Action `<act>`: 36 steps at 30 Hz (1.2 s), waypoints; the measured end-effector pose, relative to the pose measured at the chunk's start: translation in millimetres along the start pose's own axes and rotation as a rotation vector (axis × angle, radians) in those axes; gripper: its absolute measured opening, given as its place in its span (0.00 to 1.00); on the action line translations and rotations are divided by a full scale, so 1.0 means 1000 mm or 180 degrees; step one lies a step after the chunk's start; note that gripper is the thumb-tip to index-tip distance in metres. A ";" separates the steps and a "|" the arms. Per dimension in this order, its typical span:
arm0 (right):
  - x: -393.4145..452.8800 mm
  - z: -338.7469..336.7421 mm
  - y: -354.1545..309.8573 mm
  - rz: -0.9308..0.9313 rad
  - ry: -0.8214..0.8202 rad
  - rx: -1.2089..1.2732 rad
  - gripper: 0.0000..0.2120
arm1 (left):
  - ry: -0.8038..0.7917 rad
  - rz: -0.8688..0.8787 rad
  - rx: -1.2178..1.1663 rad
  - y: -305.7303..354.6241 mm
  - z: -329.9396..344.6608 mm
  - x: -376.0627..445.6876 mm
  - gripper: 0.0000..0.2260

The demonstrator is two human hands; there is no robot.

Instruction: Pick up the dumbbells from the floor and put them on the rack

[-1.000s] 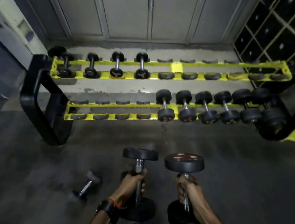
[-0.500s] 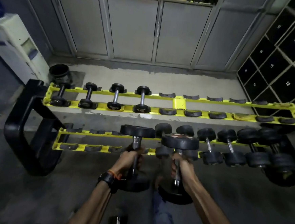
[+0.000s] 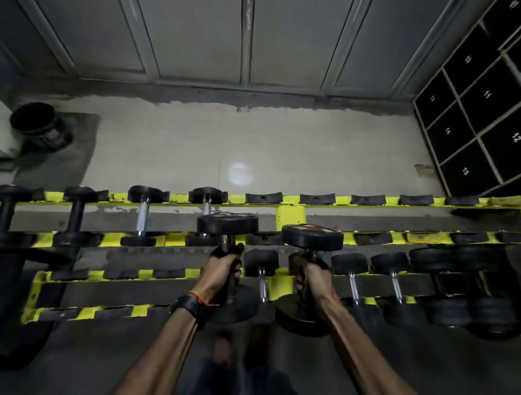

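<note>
Both hands loaded, held out over the rack [image 3: 289, 213]. Left hand [image 3: 220, 270]: grip wrapped fully round the handle of the left dumbbell [image 3: 227, 223], fingers curled tight, nothing else in it. Right hand [image 3: 312, 277]: same closed grip on the handle of the right dumbbell [image 3: 312, 237]. Both are carried with the handle running near to far, far head raised; this matches how the stored dumbbells [image 3: 141, 216] lie across the yellow rails, so likely they can go straight down into cradles without turning.

Position: both above the middle of the rack, off the floor, not yet seated. Empty black cradles [image 3: 316, 198] show on the upper shelf to the right, and on the lower shelf to the left. Heavier ones fill the lower right. Which cradles are meant: cannot tell.

Risk, judged: fingers caught between head and rail on setting down.
</note>
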State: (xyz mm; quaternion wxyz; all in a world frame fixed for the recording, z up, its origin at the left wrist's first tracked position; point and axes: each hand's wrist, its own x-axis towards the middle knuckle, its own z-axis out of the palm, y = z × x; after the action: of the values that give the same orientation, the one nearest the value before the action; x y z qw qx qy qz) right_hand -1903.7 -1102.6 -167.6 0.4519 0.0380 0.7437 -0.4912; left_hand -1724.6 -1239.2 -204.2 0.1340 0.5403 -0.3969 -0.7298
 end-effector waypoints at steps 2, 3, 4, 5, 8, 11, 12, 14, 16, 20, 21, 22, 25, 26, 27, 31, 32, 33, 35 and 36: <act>0.020 -0.003 -0.013 -0.0010 0.0105 -0.0056 0.14 | -0.0070 -0.0171 0.0068 0.010 0.006 0.029 0.21; 0.036 -0.004 -0.016 0.0010 0.0172 -0.0097 0.15 | -0.0095 -0.0221 0.0100 0.014 0.010 0.050 0.22; 0.051 -0.006 -0.018 0.0021 0.0238 -0.0139 0.15 | -0.0095 -0.0227 0.0142 0.020 0.017 0.065 0.21; 0.066 -0.007 -0.022 0.0025 0.0294 -0.0151 0.15 | -0.0097 -0.0182 0.0158 0.024 0.023 0.082 0.19; 0.107 -0.015 -0.032 0.0112 0.0385 -0.0176 0.16 | -0.0222 -0.0178 0.0312 0.034 0.045 0.125 0.15; 0.151 -0.025 -0.049 0.0189 0.0375 -0.0318 0.20 | -0.0267 -0.0258 0.0442 0.037 0.067 0.169 0.17; 0.166 -0.027 -0.056 0.0213 0.0365 -0.0337 0.18 | -0.0277 -0.0289 0.0473 0.039 0.074 0.183 0.17; 0.200 -0.031 -0.068 0.0213 0.0384 -0.0311 0.15 | -0.0280 -0.0291 0.0524 0.039 0.090 0.211 0.18; 0.232 -0.035 -0.078 0.0244 0.0390 -0.0335 0.13 | -0.0217 -0.0301 0.0670 0.039 0.101 0.233 0.18; 0.299 -0.042 -0.085 0.0280 0.0158 -0.0604 0.11 | 0.0067 -0.0345 0.0859 0.032 0.117 0.271 0.15; 0.310 -0.042 -0.085 0.0297 0.0179 -0.0657 0.11 | 0.0105 -0.0378 0.0927 0.030 0.117 0.275 0.15; 0.326 -0.043 -0.085 0.0329 0.0134 -0.0690 0.11 | 0.0174 -0.0407 0.0962 0.024 0.121 0.286 0.15; 0.347 -0.041 -0.079 0.0417 0.0059 -0.0854 0.10 | 0.0278 -0.0453 0.0958 0.009 0.124 0.299 0.14; 0.349 -0.040 -0.079 0.0447 0.0038 -0.0850 0.10 | 0.0227 -0.0442 0.1051 0.010 0.126 0.300 0.14; 0.363 -0.040 -0.071 0.0533 -0.0099 -0.0910 0.10 | 0.0273 -0.0525 0.0997 0.001 0.129 0.308 0.13; 0.366 -0.042 -0.072 0.0626 -0.0244 -0.0939 0.09 | 0.0236 -0.0600 0.1141 0.008 0.133 0.307 0.14; 0.363 -0.044 -0.075 0.0670 -0.0278 -0.0952 0.09 | 0.0243 -0.0614 0.1161 0.012 0.134 0.304 0.14; 0.362 -0.046 -0.078 0.0675 -0.0305 -0.0942 0.08 | 0.0262 -0.0598 0.1183 0.017 0.134 0.301 0.14; 0.361 -0.049 -0.081 0.0646 -0.0374 -0.0927 0.10 | 0.0171 -0.0582 0.1267 0.023 0.132 0.297 0.13; 0.361 -0.048 -0.082 0.0614 -0.0413 -0.0935 0.10 | 0.0113 -0.0591 0.1367 0.028 0.132 0.294 0.13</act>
State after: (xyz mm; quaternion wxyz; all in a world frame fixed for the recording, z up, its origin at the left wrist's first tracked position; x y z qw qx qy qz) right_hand -2188.2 -1247.9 -361.2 0.5446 0.0111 0.7696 -0.3332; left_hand -1961.5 -1383.8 -370.9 -0.0448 0.6033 -0.4893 -0.6282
